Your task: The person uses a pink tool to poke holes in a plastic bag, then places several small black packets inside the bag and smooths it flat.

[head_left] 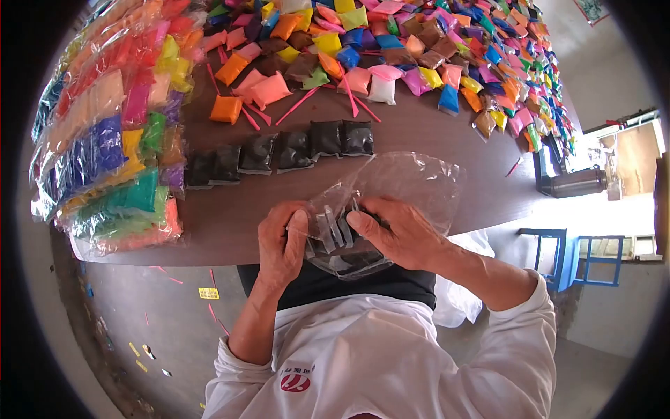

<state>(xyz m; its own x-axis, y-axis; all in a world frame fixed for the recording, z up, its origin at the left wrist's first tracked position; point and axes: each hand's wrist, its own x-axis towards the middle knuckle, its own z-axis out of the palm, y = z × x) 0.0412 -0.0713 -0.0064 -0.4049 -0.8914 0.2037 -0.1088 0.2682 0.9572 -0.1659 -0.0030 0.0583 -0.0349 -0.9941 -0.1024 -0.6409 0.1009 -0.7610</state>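
At the table's near edge I have a clear plastic bag (426, 181) with several black packets (336, 230) standing side by side in its mouth. My left hand (283, 241) is closed on the bag's left side, thumb towards me. On the other side my right hand (401, 232) pinches a black packet between thumb and fingers, mostly hidden by them. Beyond both hands, a row of black packets (294, 150) lies across the table, slightly slanted.
Stacked bags of coloured packets (105, 140) fill the table's left end. A large heap of loose coloured packets (419, 49) spreads along the far side, with pink sticks (349, 94) before it. A metal flask (576, 183) and blue stool (558, 258) are at right.
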